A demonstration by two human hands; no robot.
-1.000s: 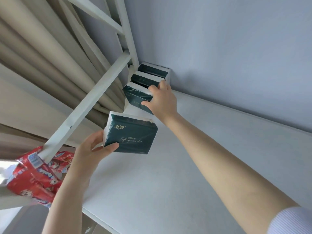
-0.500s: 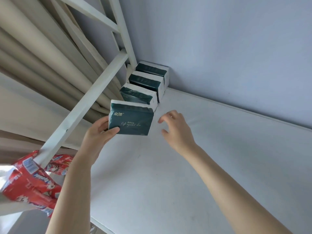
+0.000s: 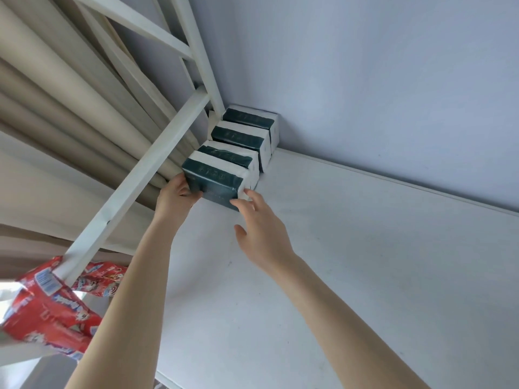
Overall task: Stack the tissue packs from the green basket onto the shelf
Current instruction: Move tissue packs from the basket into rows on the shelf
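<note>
Three dark green and white tissue packs [image 3: 238,136] stand in a row on the white shelf [image 3: 323,262], running from the back left corner toward me. A fourth tissue pack [image 3: 213,181] sits at the near end of the row, against the third one. My left hand [image 3: 175,199] grips its left end, thumb on the front face. My right hand [image 3: 261,228] has straight fingers whose tips touch the pack's right end. The green basket is out of view.
A white frame bar [image 3: 146,178] slants along the shelf's left side, with beige curtains [image 3: 56,108] behind it. A red printed package [image 3: 53,313] hangs at the lower left. A pale wall [image 3: 365,94] closes the back of the shelf.
My left hand carried the fourth pack up and set it at the near end of the row. My right hand left the third pack, drew back, then reached to the new pack's right end.
</note>
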